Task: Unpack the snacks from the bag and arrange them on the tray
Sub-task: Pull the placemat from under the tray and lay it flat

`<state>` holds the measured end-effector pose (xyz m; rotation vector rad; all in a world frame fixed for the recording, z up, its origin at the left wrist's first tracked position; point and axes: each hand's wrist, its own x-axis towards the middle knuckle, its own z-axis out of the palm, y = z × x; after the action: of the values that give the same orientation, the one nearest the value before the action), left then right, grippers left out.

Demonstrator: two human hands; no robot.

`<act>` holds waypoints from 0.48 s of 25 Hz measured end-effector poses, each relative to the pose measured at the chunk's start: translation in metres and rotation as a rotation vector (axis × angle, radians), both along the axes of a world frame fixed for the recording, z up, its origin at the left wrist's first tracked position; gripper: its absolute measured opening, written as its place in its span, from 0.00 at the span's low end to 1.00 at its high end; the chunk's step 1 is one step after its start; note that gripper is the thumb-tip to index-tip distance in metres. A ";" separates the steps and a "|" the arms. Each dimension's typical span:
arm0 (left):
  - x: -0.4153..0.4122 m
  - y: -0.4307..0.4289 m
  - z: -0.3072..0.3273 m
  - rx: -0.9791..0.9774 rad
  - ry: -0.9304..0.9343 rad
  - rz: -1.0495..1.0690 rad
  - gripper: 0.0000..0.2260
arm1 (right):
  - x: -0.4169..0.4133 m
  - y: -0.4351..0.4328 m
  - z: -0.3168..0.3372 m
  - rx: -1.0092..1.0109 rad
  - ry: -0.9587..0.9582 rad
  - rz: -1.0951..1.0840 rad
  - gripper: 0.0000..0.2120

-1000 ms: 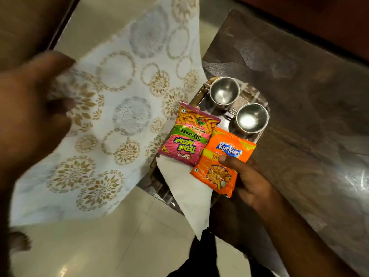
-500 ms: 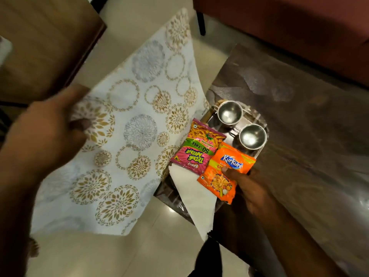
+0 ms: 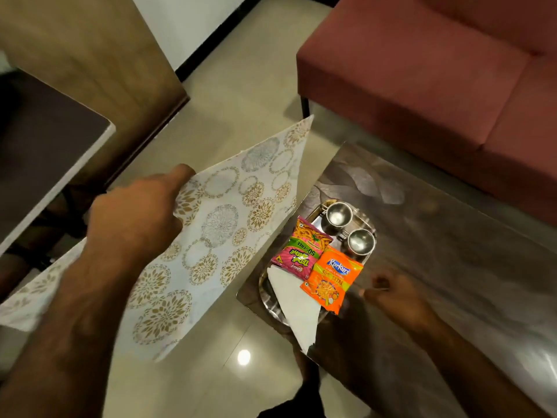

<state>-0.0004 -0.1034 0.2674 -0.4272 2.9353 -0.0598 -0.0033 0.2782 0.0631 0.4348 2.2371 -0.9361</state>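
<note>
Two steel cups [image 3: 349, 227] near a maroon sofa [image 3: 437, 70].

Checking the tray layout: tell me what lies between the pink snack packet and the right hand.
Head view: the orange Kurkure packet lies between the pink snack packet and right hand.

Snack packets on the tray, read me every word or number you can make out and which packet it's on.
"Kurkure" and "50% EXTRA": orange packet.
"BINGO!", "50% FREE" and a big green name, roughly "TEDHE MEDHE", seen upside down: pink and green packet.
Smaller print on both packets is too blurred to read.
</note>
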 end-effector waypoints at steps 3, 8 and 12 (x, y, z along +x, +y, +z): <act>0.008 -0.009 0.041 0.002 0.095 -0.027 0.25 | -0.014 -0.010 0.067 -0.039 0.129 0.140 0.20; 0.009 0.003 0.077 0.193 0.088 -0.158 0.26 | -0.046 -0.032 0.165 -0.231 0.319 0.036 0.35; 0.003 0.026 0.079 0.578 0.079 -0.323 0.23 | -0.053 -0.008 0.216 -0.353 0.362 -0.077 0.45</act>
<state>0.0024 -0.0777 0.3463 0.1339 2.8774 0.7539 -0.0567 0.2706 0.2794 0.2016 2.3094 -1.5190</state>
